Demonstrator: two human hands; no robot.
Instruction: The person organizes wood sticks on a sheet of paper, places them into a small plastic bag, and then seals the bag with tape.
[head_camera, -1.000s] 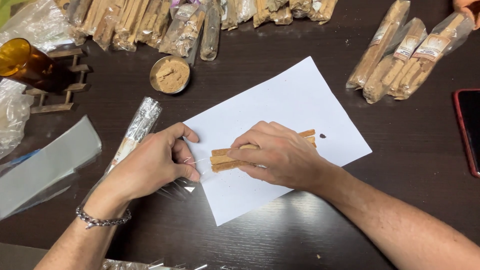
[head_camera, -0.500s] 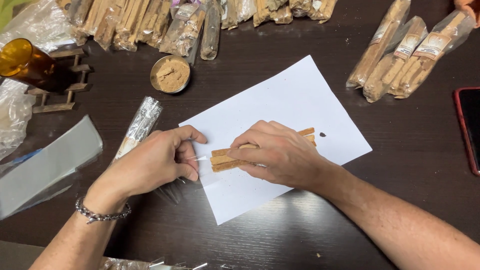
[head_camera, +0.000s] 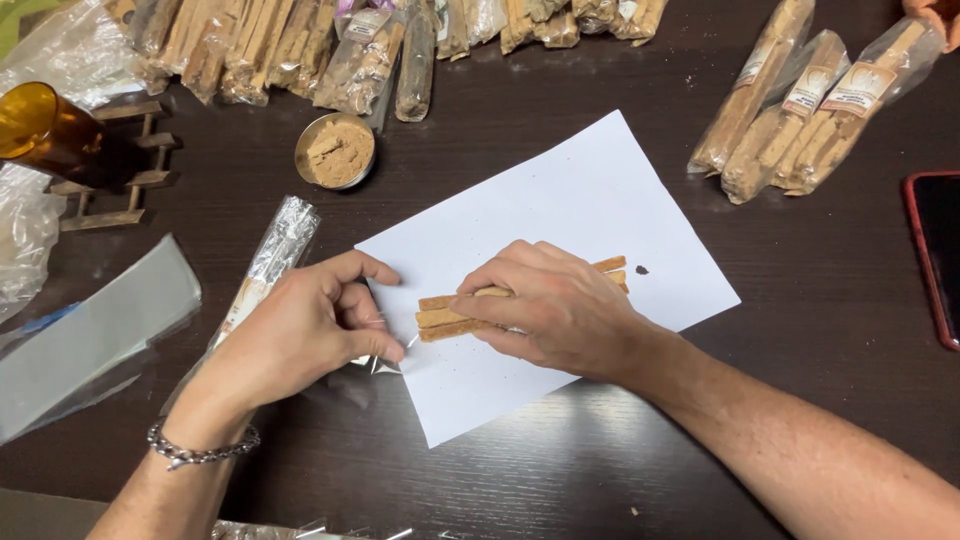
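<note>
The right hand (head_camera: 548, 305) is gripping a bundle of wooden sticks (head_camera: 452, 314), seemingly three, lying on the white paper sheet (head_camera: 590, 195). The left hand (head_camera: 300, 335) is pinching a clear cellophane sleeve (head_camera: 268, 262) just beside the stick ends. One powder tin (head_camera: 337, 150) and three bagged stick packs (head_camera: 800, 105) are sitting beyond on the dark table (head_camera: 800, 330).

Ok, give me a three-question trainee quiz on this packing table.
1. True or false: the right hand presses the bundle of tan wooden sticks onto the white paper sheet.
2. What do the left hand fingers pinch? A) clear plastic sleeve B) a spoon C) a red-edged phone
3. Fill in: the small round metal tin holds brown ____.

Key: 1 true; 2 A; 3 powder.
</note>
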